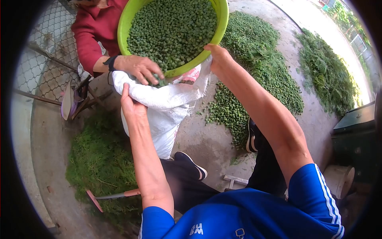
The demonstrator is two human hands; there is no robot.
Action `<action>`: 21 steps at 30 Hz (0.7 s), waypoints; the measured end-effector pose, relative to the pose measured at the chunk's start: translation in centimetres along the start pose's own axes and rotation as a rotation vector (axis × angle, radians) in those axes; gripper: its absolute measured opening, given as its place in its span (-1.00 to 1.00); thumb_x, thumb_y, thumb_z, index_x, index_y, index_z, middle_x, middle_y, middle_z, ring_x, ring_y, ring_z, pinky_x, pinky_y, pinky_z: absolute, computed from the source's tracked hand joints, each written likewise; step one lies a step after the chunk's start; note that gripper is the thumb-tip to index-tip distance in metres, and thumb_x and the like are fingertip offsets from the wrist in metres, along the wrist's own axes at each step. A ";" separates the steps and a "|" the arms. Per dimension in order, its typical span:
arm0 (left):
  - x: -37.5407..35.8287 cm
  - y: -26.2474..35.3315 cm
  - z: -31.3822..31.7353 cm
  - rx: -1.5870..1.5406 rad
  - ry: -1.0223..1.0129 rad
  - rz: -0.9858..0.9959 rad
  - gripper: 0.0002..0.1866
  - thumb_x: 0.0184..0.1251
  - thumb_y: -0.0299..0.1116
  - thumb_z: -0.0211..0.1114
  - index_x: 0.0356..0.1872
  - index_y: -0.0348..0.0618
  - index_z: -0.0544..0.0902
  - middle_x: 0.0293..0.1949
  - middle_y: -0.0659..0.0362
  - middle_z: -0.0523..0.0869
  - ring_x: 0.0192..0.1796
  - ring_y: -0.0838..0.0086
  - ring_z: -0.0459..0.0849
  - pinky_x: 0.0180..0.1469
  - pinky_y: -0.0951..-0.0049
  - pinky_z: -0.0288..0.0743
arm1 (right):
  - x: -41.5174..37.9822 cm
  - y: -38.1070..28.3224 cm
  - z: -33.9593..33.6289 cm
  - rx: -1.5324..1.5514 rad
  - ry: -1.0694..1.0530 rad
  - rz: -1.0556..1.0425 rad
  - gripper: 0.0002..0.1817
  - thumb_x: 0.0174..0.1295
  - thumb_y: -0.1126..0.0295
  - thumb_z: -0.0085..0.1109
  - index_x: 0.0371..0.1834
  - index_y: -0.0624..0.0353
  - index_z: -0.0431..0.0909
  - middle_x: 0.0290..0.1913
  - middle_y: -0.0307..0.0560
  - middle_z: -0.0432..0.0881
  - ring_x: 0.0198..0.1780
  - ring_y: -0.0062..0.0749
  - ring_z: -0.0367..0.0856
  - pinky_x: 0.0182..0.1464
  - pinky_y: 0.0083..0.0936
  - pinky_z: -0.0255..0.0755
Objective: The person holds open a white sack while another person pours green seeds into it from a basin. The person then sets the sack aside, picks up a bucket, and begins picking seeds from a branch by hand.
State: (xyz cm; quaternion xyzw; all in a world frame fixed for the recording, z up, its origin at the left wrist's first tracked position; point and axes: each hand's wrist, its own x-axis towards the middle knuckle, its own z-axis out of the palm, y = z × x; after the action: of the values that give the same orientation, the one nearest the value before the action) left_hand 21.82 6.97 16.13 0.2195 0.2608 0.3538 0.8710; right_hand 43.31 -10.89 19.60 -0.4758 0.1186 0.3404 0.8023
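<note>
My left hand (133, 106) is closed on the near rim of a white woven sack (163, 97), its fingers partly hidden by the cloth. At the sack's right edge, my right hand (218, 55) is closed on the rim, right against the yellow-green basin (225, 18). The basin tilts over the sack's mouth and is heaped with small green cones (171, 30). A co-worker's hand (139, 68) lies at the basin's lower edge, fingers among cones at the sack opening. Some red print shows on the sack.
More green cones (270, 79) are piled on the concrete floor to the right. Cut green branches (326, 71) lie farther right, others (99, 155) at left. A rake-like tool (115, 195) rests by my left arm. A white bucket (340, 181) stands at right.
</note>
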 end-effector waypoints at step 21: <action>-0.2 0.0 0.3 0.004 0.050 0.030 -0.67 0.34 -0.24 0.11 0.04 -0.17 0.48 -0.10 0.11 0.62 -0.08 0.25 0.61 -0.03 0.09 0.52 | 1.3 0.3 -0.4 -0.027 0.011 -0.057 -0.62 0.21 0.49 0.03 0.09 0.32 0.29 0.03 0.10 0.37 0.07 -0.11 0.37 0.17 -0.07 0.20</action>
State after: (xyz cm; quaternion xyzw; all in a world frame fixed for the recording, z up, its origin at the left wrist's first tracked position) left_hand 21.88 6.83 16.42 0.2162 0.2799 0.3715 0.8584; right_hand 44.13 -10.60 18.55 -0.4917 0.1050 0.3165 0.8044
